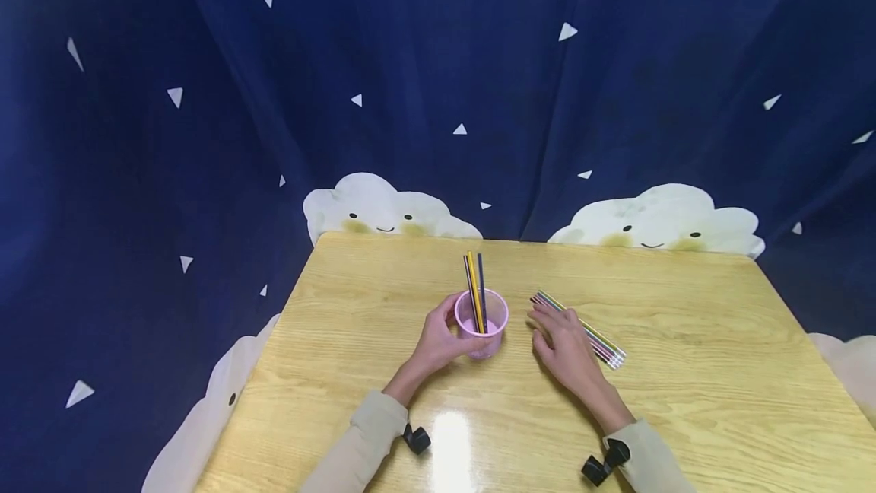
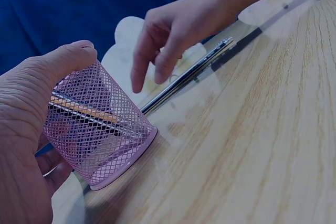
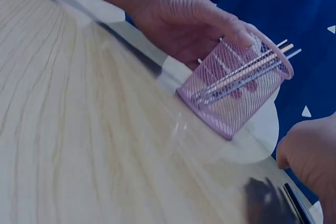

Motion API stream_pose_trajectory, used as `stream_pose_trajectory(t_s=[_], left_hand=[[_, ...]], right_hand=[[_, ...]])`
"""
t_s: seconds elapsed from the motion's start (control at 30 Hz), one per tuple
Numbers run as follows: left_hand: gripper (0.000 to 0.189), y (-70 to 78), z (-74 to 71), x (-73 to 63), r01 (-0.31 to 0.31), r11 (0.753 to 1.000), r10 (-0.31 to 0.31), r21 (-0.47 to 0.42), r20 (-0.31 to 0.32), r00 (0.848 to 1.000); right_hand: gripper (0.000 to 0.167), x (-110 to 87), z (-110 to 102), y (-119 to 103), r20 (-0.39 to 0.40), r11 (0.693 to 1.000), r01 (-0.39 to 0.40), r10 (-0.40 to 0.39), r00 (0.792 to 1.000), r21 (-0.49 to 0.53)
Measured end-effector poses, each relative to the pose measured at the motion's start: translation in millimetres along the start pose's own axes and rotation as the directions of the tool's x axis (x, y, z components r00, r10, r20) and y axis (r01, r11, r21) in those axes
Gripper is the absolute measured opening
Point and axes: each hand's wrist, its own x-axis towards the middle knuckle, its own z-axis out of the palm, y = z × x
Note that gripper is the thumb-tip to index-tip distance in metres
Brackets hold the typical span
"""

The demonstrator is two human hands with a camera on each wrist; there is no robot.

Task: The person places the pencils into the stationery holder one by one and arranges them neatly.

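Note:
My left hand [image 1: 438,337] grips a pink mesh pencil cup [image 1: 497,333], with its thumb across the near side and fingers around the far side. Three pencils [image 1: 475,291] lean inside the cup, one yellow and two dark. In the right wrist view, the cup's base [image 3: 207,121] is at the tabletop. To the right, my right hand [image 1: 566,348] hovers over a row of several colored pencils [image 1: 602,342] lying side by side on the table. Its fingers [image 2: 142,66] hang loosely bent and apart, with nothing between them, as the left wrist view shows.
The wooden table [image 1: 356,287] reaches back to a dark blue curtain [image 1: 411,135] printed with white triangles and smiling clouds. A black wrist camera [image 1: 416,440] is strapped at the left sleeve, and another camera [image 1: 597,470] at the right sleeve.

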Motion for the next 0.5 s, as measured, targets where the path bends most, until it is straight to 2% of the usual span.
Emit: stream_pose_trajectory(t_s=[0.27,0.33,0.5], left_hand=[[0.086,-0.3,3.1,-2.5,-0.006,1.000,0.005,-0.017,-0.014,1.000],[0.086,4.9,3.8,-3.0,-0.010,1.000,0.010,-0.026,-0.015,1.000],[0.083,30.3,3.0,-6.3,-0.023,0.999,0.022,-0.048,-0.016,1.000]], right_hand=[[0.034,-12.2,-2.2,13.5,0.070,0.995,0.010,-0.003,0.998,-0.104],[0.036,-13.6,-2.3,16.9,0.071,0.992,0.001,0.008,0.997,-0.123],[0.036,-15.5,-2.4,21.1,0.069,0.987,-0.001,0.013,0.998,-0.158]])
